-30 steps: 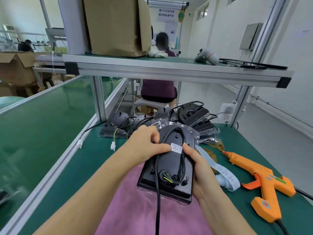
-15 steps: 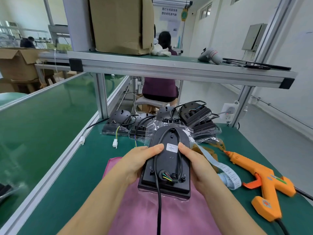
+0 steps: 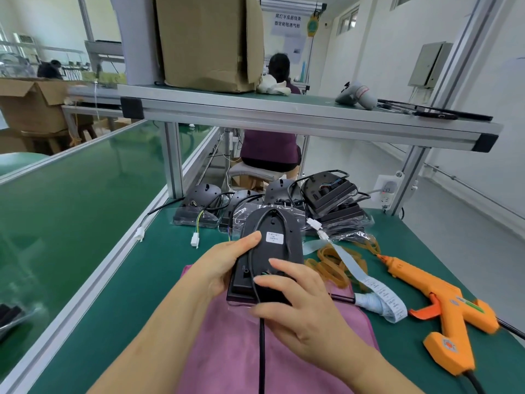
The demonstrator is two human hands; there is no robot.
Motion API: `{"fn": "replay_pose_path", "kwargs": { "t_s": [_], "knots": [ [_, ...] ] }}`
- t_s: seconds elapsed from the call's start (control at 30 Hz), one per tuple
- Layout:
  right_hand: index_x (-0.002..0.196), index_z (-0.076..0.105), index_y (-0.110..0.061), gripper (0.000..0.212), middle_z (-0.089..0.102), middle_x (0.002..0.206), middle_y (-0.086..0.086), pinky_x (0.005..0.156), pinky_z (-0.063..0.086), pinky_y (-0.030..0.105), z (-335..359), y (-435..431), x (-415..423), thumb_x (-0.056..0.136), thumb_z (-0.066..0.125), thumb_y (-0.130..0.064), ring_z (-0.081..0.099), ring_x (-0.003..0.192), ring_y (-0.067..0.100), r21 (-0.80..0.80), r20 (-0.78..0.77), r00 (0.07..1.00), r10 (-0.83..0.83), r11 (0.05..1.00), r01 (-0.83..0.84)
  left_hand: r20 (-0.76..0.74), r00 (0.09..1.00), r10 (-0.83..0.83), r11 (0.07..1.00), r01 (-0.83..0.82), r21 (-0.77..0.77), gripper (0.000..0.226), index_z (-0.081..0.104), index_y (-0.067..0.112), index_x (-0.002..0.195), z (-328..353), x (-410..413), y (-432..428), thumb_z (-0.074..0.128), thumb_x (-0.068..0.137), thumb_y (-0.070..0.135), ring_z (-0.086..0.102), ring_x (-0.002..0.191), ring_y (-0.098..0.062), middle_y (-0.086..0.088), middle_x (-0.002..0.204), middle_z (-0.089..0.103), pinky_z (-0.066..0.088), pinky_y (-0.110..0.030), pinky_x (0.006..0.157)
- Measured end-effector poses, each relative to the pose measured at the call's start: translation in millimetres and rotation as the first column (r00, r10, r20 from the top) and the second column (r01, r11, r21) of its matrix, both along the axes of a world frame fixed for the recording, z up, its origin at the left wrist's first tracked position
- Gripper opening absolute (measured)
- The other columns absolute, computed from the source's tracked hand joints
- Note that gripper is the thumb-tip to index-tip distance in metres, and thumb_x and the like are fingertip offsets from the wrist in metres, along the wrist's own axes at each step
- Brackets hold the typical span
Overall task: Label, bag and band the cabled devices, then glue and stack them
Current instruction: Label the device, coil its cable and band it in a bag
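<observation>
At far left we see a green belt [image 3: 71,194] running alongside the green surface [image 3: 136,285]. At the back of the surface lie bagged devices [image 3: 199,206], their white plugs trailing toward us. The left forearm comes up from the lower left. The left hand [image 3: 224,263] grips the left edge of the device [image 3: 272,254], with the thumb laid flat across its back and the other fingers out of sight beneath. The black device is raised a little, its near end over a pink sheet [image 3: 227,351], and a white label [image 3: 274,237] is stuck on its back. Its cable [image 3: 261,351] loops up round the label, then runs down toward us over the sheet. The right hand [image 3: 304,311] reaches in from the lower right and lies over the device's near end. Its fingers are spread and nearly straight, resting on the casing, and the cable passes out under the thumb. The two hands are close but not touching. Right of them we find loose rubber bands [image 3: 329,265] and a label strip [image 3: 380,291]. An orange glue gun [image 3: 446,302] lies on its side.
</observation>
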State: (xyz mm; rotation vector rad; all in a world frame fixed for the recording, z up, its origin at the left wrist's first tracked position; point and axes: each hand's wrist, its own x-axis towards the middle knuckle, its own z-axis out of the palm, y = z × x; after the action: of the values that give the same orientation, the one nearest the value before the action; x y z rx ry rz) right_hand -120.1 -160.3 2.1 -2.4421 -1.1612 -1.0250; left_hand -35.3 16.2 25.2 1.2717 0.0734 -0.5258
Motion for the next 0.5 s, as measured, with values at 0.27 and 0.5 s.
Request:
{"fn": "replay_pose_path", "kwargs": {
  "t_s": [0.27,0.5],
  "knots": [
    [0.104,0.073,-0.025,0.033,0.053,0.127,-0.004,0.107,0.035,0.038,-10.4,-9.7,-8.7,0.091,0.055,-0.049,0.042,0.134,0.025,0.246,-0.183,0.981,0.056,0.969,-0.009,0.003,0.998,0.067,0.996,-0.066,-0.067,0.048,0.074,0.005,0.099,-4.1,3.5,2.2,0.075,0.065,0.039,0.073,0.081,-0.027,-0.018,0.101,0.074,0.059,-0.033,0.066],
    [0.092,0.076,-0.024,0.013,0.067,0.110,-0.001,0.112,0.036,0.047,-18.1,6.9,-20.4,0.083,0.066,-0.025,0.056,0.120,0.023,0.859,-0.506,0.709,0.492,0.210,0.467,0.030,0.992,0.126,0.989,-0.124,-0.077,0.034,0.073,0.009,0.102,-0.7,7.4,4.4,0.068,0.084,0.038,0.074,0.086,-0.025,-0.012,0.101,0.075,0.060,-0.032,0.065]
  ]
}}
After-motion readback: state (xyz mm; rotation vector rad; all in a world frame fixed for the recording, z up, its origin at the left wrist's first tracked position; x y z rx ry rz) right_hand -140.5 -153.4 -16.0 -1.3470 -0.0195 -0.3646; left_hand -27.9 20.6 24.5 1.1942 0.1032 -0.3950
